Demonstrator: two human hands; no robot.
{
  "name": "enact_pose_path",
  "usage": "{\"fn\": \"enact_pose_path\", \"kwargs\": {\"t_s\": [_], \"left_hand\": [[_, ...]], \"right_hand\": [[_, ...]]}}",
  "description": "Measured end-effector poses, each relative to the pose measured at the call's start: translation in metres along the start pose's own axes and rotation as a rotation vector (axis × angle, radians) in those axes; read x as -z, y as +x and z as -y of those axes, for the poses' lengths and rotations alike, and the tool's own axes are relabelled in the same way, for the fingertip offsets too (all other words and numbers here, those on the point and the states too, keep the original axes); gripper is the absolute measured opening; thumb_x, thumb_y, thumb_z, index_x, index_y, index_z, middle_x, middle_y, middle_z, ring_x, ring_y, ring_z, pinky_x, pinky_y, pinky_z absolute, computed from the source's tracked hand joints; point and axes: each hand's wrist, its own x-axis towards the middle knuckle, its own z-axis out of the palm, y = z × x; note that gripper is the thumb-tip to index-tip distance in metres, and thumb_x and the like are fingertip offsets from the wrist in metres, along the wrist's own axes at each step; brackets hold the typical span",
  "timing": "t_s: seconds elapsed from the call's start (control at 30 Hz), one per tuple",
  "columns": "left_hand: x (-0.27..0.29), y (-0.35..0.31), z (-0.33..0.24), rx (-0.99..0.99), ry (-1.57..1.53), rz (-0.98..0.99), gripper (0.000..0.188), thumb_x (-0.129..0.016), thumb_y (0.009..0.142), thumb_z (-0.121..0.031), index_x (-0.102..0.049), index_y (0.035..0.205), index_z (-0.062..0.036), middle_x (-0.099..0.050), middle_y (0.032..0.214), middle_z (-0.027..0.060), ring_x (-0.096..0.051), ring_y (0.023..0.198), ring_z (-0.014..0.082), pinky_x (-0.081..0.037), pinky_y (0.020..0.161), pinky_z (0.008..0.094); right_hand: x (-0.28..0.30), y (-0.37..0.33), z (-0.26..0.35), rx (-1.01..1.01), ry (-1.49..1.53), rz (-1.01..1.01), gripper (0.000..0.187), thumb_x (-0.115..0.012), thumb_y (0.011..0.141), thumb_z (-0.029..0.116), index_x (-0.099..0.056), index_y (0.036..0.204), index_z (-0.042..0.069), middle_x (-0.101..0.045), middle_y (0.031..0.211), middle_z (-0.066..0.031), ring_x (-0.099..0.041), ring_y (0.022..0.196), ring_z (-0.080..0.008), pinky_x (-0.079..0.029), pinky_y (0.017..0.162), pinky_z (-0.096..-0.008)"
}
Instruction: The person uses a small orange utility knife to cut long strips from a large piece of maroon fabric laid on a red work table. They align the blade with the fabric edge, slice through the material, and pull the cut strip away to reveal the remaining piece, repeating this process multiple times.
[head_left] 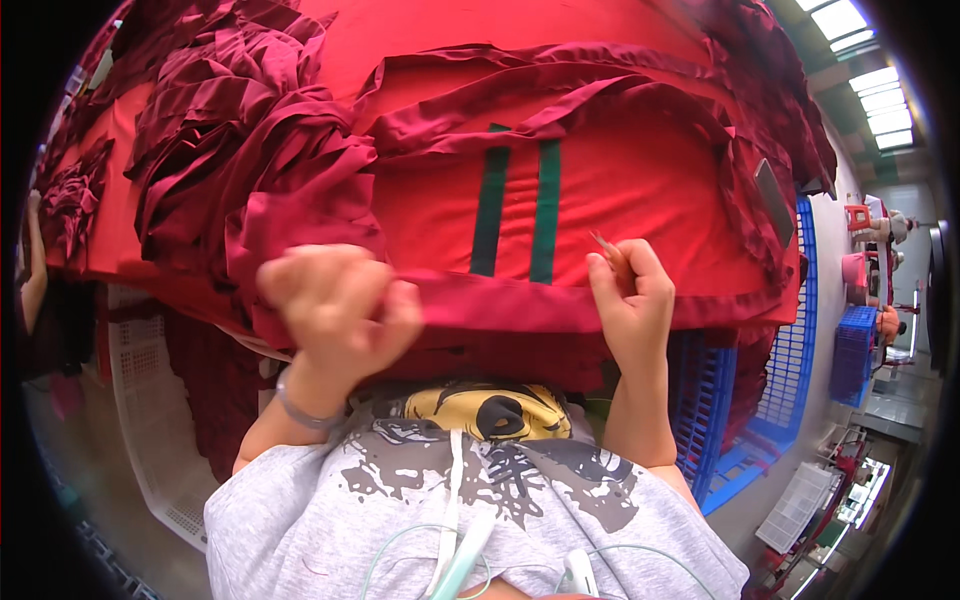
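My left hand [340, 305], blurred by motion, is curled closed over the near edge of the table, beside a heap of maroon fabric [240, 150]. Whatever its fingers hold, if anything, is hidden. A small pointed tool [601, 241] sticks up from the closed fingers of my right hand [637, 290], its tip pointing up and left. Between the two hands a long maroon fabric strip [510, 308] runs along the table's front edge and loops round the right side. Inside the loop, two dark green bands [546, 210] lie on the red table cover [640, 190].
A dark flat device [773, 203] rests at the table's right edge. Blue plastic crates [715, 400] stand below on the right, a white crate [150, 400] below on the left. At the far left another person's arm [36, 265] shows. Other people are in the right background.
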Motion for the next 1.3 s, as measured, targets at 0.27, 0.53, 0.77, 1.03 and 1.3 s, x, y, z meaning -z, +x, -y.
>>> {"fn": "enact_pose_path", "kwargs": {"t_s": [0.27, 0.53, 0.77, 1.03, 1.3], "left_hand": [[0.026, 0.063, 0.011, 0.067, 0.137, -0.277, 0.013, -0.066, 0.084, -0.017, -0.065, 0.094, -0.0085, -0.066, 0.109, 0.0082, -0.058, 0.104, 0.0261, -0.04, 0.091, 0.0404], [-0.112, 0.081, 0.004, 0.051, 0.029, 0.485, 0.015, -0.063, 0.085, -0.012, -0.068, 0.098, -0.0052, -0.068, 0.102, 0.0093, -0.064, 0.094, 0.0296, -0.046, 0.09, 0.0438], [-0.088, 0.087, -0.006, 0.21, 0.014, 0.192, 0.009, -0.068, 0.077, -0.007, -0.063, 0.085, -0.0072, -0.063, 0.084, 0.0082, -0.064, 0.083, 0.0279, -0.049, 0.068, 0.0385], [-0.085, 0.079, 0.001, 0.026, -0.064, 0.43, 0.024, -0.06, 0.081, -0.011, -0.072, 0.101, -0.0131, -0.056, 0.078, 0.0059, -0.06, 0.08, 0.0259, -0.045, 0.072, 0.0392], [-0.081, 0.073, -0.002, -0.008, 0.263, 0.483, 0.022, -0.065, 0.076, -0.015, -0.069, 0.098, -0.0111, -0.055, 0.1, 0.0035, -0.049, 0.108, 0.0265, -0.029, 0.106, 0.0556]], "right_hand": [[0.01, -0.012, -0.02, 0.007, 0.131, -0.012, 0.037, -0.07, 0.084, 0.002, -0.039, 0.064, 0.001, -0.035, 0.062, -0.0008, -0.028, 0.054, -0.0077, -0.024, 0.047, -0.0267], [0.018, -0.026, -0.013, 0.103, 0.061, 0.052, 0.036, -0.071, 0.084, 0.005, -0.041, 0.064, 0.002, -0.037, 0.06, -0.0042, -0.032, 0.052, -0.0122, -0.028, 0.047, -0.0281], [0.035, -0.036, -0.035, 0.015, -0.056, -0.082, 0.035, -0.069, 0.084, 0.004, -0.04, 0.064, 0.001, -0.036, 0.06, -0.0051, -0.031, 0.052, -0.0134, -0.028, 0.048, -0.0291], [0.02, -0.031, -0.018, 0.074, -0.025, -0.048, 0.035, -0.07, 0.083, 0.003, -0.041, 0.064, 0.001, -0.037, 0.06, -0.0057, -0.032, 0.052, -0.0145, -0.029, 0.048, -0.0296], [0.015, -0.033, -0.02, -0.029, 0.152, 0.066, 0.032, -0.069, 0.085, 0.002, -0.044, 0.065, 0.001, -0.036, 0.06, -0.0023, -0.03, 0.054, -0.0094, -0.028, 0.048, -0.0276]]}}
